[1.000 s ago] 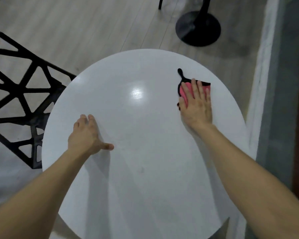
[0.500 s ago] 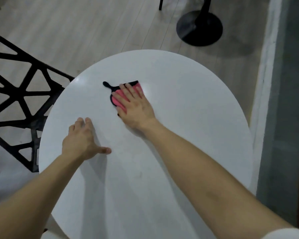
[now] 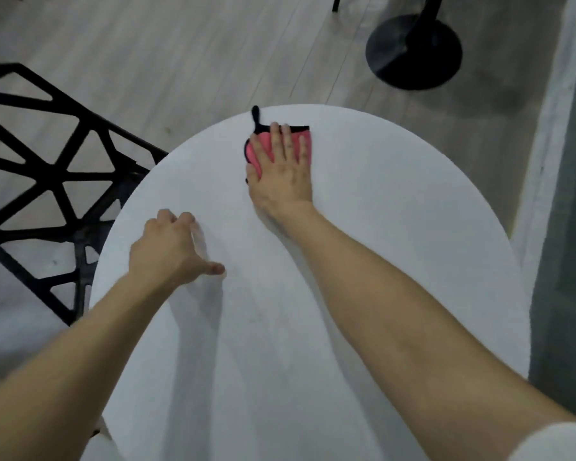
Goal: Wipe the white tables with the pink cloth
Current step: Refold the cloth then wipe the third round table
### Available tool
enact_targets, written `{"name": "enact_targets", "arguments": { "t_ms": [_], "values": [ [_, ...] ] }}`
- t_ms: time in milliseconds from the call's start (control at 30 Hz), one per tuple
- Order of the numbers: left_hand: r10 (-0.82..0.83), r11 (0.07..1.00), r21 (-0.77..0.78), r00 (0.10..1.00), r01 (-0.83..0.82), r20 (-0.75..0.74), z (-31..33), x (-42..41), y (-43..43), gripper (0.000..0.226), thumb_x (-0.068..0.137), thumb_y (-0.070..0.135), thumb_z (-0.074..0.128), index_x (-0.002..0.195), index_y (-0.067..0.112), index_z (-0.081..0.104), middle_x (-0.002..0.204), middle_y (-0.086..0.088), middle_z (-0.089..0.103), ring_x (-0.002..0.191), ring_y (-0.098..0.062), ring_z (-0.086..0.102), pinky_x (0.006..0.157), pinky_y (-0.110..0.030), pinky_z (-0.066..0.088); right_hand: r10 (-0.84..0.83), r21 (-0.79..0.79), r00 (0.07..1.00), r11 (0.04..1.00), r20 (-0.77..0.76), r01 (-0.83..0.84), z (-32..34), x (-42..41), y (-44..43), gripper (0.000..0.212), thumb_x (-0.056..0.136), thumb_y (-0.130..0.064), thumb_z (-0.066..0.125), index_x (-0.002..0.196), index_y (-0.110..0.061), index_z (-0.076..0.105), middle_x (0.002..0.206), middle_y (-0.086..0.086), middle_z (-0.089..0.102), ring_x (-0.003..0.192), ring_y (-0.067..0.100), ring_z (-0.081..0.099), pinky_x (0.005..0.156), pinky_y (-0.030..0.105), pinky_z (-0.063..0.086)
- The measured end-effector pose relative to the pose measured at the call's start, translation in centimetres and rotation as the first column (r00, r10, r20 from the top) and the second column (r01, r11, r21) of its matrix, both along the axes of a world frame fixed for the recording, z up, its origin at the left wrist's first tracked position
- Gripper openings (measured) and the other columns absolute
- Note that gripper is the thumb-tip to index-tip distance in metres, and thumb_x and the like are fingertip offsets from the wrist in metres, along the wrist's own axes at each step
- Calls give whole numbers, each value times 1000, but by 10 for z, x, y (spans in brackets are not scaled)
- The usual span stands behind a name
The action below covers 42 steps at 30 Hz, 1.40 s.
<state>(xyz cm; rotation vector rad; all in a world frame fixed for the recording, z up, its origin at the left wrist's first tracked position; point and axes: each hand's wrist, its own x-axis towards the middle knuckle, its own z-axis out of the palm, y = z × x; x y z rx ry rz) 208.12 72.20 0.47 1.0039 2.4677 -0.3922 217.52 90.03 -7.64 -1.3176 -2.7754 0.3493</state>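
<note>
A round white table (image 3: 396, 234) fills the middle of the view. Near its far edge lies the pink cloth (image 3: 263, 149) with black trim and a black loop. My right hand (image 3: 281, 171) lies flat on the cloth, fingers spread, pressing it onto the tabletop. My left hand (image 3: 170, 251) rests on the table's left side with the fingers bent and the thumb out, holding nothing.
A black metal chair (image 3: 47, 174) with triangular cut-outs stands against the table's left edge. A black round pedestal base (image 3: 413, 51) sits on the wooden floor beyond the table. A grey wall and white skirting (image 3: 552, 128) run along the right.
My right hand slid the cloth from the table's right side to the left, then up toward the far edge. My left hand stayed on the table's left side.
</note>
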Motion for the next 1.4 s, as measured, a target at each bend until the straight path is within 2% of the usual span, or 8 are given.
{"name": "enact_targets", "arguments": {
  "t_ms": [167, 367, 500, 800, 1033, 1133, 1267, 1400],
  "values": [
    [58, 998, 30, 998, -58, -4, 1, -10, 62, 146, 53, 66, 99, 166, 23, 17, 165, -15, 26, 151, -40, 33, 109, -60, 47, 186, 18, 980, 983, -64, -185, -10, 9, 17, 64, 110, -49, 27, 171, -30, 26, 181, 6, 12, 168, 25, 4, 135, 53, 0],
    [46, 999, 1, 996, -46, 76, -11, 0, 86, 129, 44, 66, 101, 146, 30, 32, 128, -14, 43, 122, -45, 52, 85, -53, 53, -214, 104, 976, 971, -30, 216, -14, 159, 74, 62, 113, -48, 24, 172, -28, 23, 181, 8, 13, 168, 25, 5, 135, 52, 6],
    [-35, 999, 37, 999, 36, -22, -17, -6, 72, 133, 45, 82, 91, 153, 38, 27, 130, -9, 45, 120, -39, 52, 79, -48, 50, -345, 103, 938, 934, 16, 342, -11, 114, 68, 65, 112, -48, 20, 173, -25, 19, 180, 16, 11, 168, 33, 4, 134, 57, 2],
    [-20, 1000, -3, 999, 20, -38, -17, -4, 73, 144, 46, 86, 87, 163, 43, 14, 153, -8, 36, 133, -37, 45, 86, -49, 52, 256, -18, 967, 967, -5, -256, -4, -27, 52, 64, 111, -49, 18, 173, -33, 16, 182, 4, 4, 168, 23, -5, 134, 52, -6],
    [-32, 999, 3, 999, 32, -27, -11, -2, 74, 143, 47, 85, 88, 162, 41, 15, 148, -8, 37, 130, -38, 45, 84, -48, 50, -193, 93, 981, 977, -14, 194, -9, 143, 108, 63, 113, -49, 22, 172, -30, 20, 181, 6, 14, 168, 23, 7, 135, 52, 8],
    [-31, 999, 21, 999, 32, -42, -15, -5, 73, 143, 48, 85, 88, 162, 42, 14, 149, -8, 36, 130, -37, 45, 87, -49, 50, -337, 88, 941, 939, 29, 333, -4, 118, 102, 66, 112, -51, 17, 173, -29, 14, 181, 12, 10, 168, 28, 4, 135, 55, 4],
    [-10, 998, 61, 999, 13, -53, -19, -6, 70, 143, 46, 85, 88, 162, 38, 17, 152, -4, 36, 133, -35, 43, 88, -47, 48, 13, 68, 1000, 998, 13, -14, -4, -19, 61, 65, 112, -50, 16, 173, -29, 13, 181, 9, 5, 168, 28, -1, 134, 55, -4],
    [12, 992, 127, 998, -5, -55, -15, -7, 52, 137, 54, 86, 84, 161, 25, 24, 173, 4, 23, 152, -27, 33, 105, -49, 48, 435, -24, 900, 900, 34, -435, 2, -92, 30, 62, 113, -50, 17, 173, -36, 15, 182, 3, 5, 168, 22, -2, 134, 51, -9]
  ]
}}
